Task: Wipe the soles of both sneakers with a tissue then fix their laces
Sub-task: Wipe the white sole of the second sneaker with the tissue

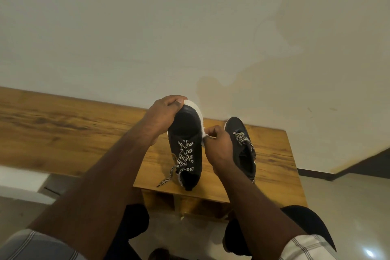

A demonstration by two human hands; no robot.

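Head view looked down over both forearms at a wooden surface (84,133) running across the middle of the frame against a pale wall (190,27). Near the centre, the left hand (163,115) gripped the toe of a black sneaker (186,131), fingers curled over its white sole edge, holding it raised with the toe pointing up and away and the heel low toward the surface's near edge. Its black-and-white laces (185,154) were loose, one end trailing down to the lower left. Just right of that shoe, the right hand (219,143) pinched a small white tissue (205,133) against the sole's side. The second sneaker (242,145) lay on the surface right of centre, partly hidden behind the right hand, laces slack. Plaid sleeves (306,247) showed at the bottom corners.
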